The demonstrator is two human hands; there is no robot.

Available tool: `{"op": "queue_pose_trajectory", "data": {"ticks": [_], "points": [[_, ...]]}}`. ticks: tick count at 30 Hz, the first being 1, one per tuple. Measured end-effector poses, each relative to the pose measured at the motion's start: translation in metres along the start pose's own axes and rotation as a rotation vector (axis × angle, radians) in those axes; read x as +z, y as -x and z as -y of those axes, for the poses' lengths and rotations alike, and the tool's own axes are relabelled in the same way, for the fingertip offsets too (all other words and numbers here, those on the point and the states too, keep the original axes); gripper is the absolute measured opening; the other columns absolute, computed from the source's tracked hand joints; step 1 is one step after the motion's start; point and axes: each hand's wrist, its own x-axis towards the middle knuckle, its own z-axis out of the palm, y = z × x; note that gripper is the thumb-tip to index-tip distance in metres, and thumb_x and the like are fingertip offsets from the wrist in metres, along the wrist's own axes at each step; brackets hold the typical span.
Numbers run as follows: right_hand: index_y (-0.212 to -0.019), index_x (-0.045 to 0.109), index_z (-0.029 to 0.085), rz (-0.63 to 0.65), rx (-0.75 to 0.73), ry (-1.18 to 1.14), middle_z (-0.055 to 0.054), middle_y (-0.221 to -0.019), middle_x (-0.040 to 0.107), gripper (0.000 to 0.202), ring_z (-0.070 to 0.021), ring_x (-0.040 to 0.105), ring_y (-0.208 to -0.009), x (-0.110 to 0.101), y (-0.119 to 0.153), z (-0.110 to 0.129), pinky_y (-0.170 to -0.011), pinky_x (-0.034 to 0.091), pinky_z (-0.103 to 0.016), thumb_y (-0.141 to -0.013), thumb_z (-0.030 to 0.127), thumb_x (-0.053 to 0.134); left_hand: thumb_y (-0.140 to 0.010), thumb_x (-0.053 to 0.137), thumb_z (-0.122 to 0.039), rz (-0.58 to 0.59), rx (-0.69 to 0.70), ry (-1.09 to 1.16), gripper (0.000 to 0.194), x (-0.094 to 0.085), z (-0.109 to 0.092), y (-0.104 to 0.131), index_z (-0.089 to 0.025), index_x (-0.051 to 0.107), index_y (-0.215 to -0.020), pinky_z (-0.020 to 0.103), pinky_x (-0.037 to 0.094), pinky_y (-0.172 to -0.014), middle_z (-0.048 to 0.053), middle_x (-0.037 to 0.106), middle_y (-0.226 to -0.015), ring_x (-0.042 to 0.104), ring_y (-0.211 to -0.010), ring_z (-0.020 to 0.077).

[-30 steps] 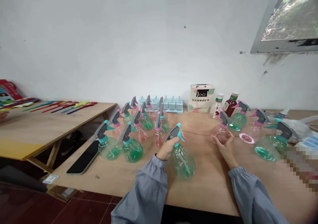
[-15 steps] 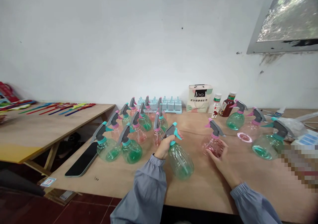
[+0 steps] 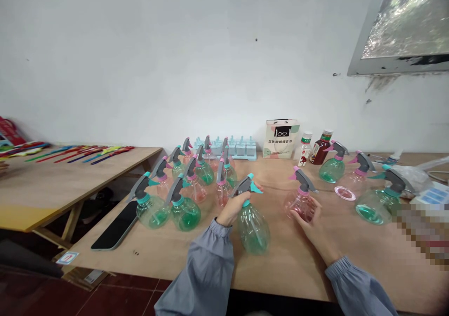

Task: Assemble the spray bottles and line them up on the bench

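Both hands curled, left hand (image 3: 233, 208) gripping green spray bottle (image 3: 253, 229), right hand (image 3: 312, 226) cupping pink spray bottle (image 3: 293, 203)

On this table (image 3: 280, 271) I'm holding one spray bottle (image 3: 254, 229) in my left hand (image 3: 237, 207), while my right hand (image 3: 311, 221) is clasping a second spray bottle (image 3: 296, 205) farther right. A group of spray bottles (image 3: 185, 215) is standing to my left, with a phone (image 3: 115, 229) lying just left of it and an ice-pop mould (image 3: 242, 149) sitting behind. Right of the mould, a bag (image 3: 279, 140) is standing near the wall (image 3: 140, 63), then two upright bottles (image 3: 320, 151). Three more spray bottles (image 3: 331, 170) are standing beyond my right hand.
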Motion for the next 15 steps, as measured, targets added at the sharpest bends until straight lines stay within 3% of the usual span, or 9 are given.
{"op": "queue_pose_trajectory", "data": {"ticks": [5, 8, 10, 12, 15], "points": [[-0.137, 0.039, 0.02, -0.007, 0.01, -0.014, -0.02, -0.128, 0.056, 0.089, -0.0313, 0.065, -0.108, 0.001, -0.001, 0.003, -0.089, 0.058, -0.054, -0.068, 0.062, 0.078, -0.074, 0.051, -0.032, -0.134, 0.037, -0.115, 0.017, 0.005, 0.005, 0.008, -0.024, 0.06, -0.063, 0.037, 0.052, -0.075, 0.003, 0.066, -0.071, 0.061, -0.071, 0.0203], [-0.137, 0.039, 0.022, -0.008, -0.01, -0.013, -0.018, -0.129, 0.055, 0.087, -0.0299, 0.064, -0.108, 0.002, -0.001, 0.004, -0.09, 0.058, -0.052, -0.07, 0.059, 0.078, -0.074, 0.059, -0.032, -0.065, 0.046, -0.172, 0.014, 0.003, -0.002, 0.022, -0.022, 0.069, -0.077, 0.035, 0.051, -0.071, 0.003, 0.068, -0.078, 0.061, -0.072, 0.0202], [-0.138, 0.039, 0.023, -0.009, -0.003, 0.001, -0.018, -0.132, 0.054, 0.085, -0.0297, 0.063, -0.11, 0.001, 0.0, 0.004, -0.09, 0.058, -0.052, -0.071, 0.058, 0.078, -0.078, 0.062, -0.037, -0.083, 0.04, -0.238, 0.023, -0.006, -0.008, 0.035, -0.021, 0.072, -0.091, 0.033, 0.049, -0.067, 0.002, 0.067, -0.075, 0.06, -0.068, 0.019], [-0.138, 0.039, 0.023, -0.003, 0.013, 0.014, -0.018, -0.133, 0.053, 0.086, -0.0307, 0.062, -0.112, 0.0, 0.0, 0.005, -0.09, 0.057, -0.052, -0.071, 0.059, 0.077, -0.082, 0.063, -0.043, -0.213, 0.053, -0.326, 0.03, -0.021, -0.012, 0.048, -0.02, 0.072, -0.098, 0.03, 0.048, -0.066, 0.001, 0.065, -0.072, 0.059, -0.067, 0.018], [-0.139, 0.038, 0.022, 0.011, 0.042, 0.007, -0.019, -0.133, 0.053, 0.089, -0.0312, 0.062, -0.112, -0.001, 0.0, 0.007, -0.091, 0.056, -0.053, -0.07, 0.062, 0.077, -0.082, 0.065, -0.048, -0.426, 0.099, -0.463, 0.03, -0.047, -0.009, 0.061, -0.019, 0.071, -0.089, 0.028, 0.046, -0.063, -0.001, 0.06, -0.066, 0.057, -0.064, 0.0158]]}}
